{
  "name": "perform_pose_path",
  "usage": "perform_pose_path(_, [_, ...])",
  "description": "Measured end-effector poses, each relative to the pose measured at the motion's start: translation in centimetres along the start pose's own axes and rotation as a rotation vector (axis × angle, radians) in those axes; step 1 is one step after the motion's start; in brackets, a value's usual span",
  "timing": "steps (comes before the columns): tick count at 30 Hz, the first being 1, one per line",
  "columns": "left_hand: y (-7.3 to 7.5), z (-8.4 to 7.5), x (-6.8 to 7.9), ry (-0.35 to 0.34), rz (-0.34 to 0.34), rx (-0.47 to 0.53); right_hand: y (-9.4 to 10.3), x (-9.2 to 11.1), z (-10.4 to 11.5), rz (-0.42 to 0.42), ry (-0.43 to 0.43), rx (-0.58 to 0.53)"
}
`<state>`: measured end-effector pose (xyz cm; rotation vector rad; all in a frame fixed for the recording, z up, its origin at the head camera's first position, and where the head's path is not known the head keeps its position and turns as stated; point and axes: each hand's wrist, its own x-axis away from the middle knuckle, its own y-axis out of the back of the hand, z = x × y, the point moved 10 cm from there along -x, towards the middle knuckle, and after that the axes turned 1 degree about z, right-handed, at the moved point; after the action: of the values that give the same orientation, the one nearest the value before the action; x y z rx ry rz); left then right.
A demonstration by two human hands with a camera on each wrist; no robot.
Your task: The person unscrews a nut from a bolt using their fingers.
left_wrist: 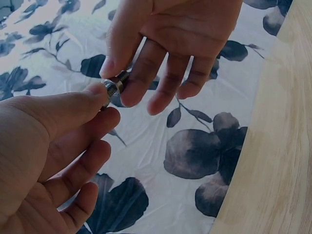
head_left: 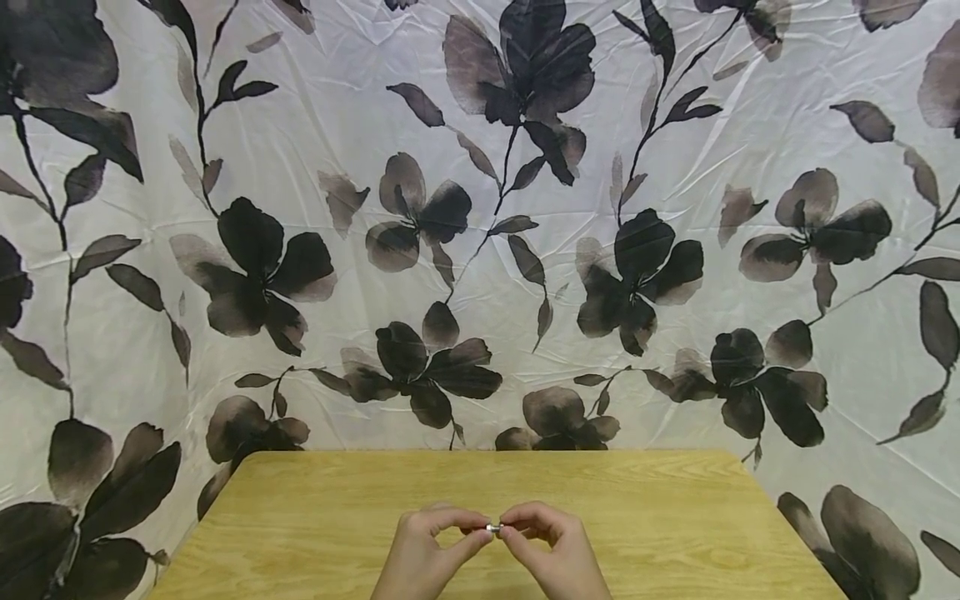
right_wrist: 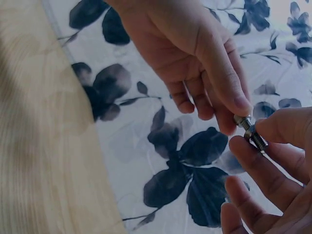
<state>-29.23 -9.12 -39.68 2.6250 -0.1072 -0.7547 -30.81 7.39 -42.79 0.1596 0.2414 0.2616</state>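
A small metal bolt with a nut around its thread is held between both hands above the table. My left hand pinches the head end of the bolt between thumb and index finger. From the other side, my right hand pinches at the nut with its thumb and index finger. The threaded end pokes out past the nut in the right wrist view. Fingertips partly cover the bolt in the left wrist view. On both hands the other fingers are loosely bent, and the two hands nearly meet.
Below the hands lies a yellow wood-grain table with rounded far corners. A white cloth printed with dark flowers hangs behind it and along the sides.
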Motion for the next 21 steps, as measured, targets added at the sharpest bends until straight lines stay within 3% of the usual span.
perform_pose_path(10, [-0.2,0.3,-0.1,0.006,0.011,0.000,0.1,0.2,0.6,-0.008,0.066,0.044])
perform_pose_path(17, [-0.2,0.6,-0.1,-0.005,-0.018,-0.008,0.2,0.5,1.6,-0.027,0.243,0.053])
perform_pose_path(21, [0.1,0.5,0.0,-0.027,-0.061,-0.018,0.5,0.3,1.3,-0.058,0.193,0.036])
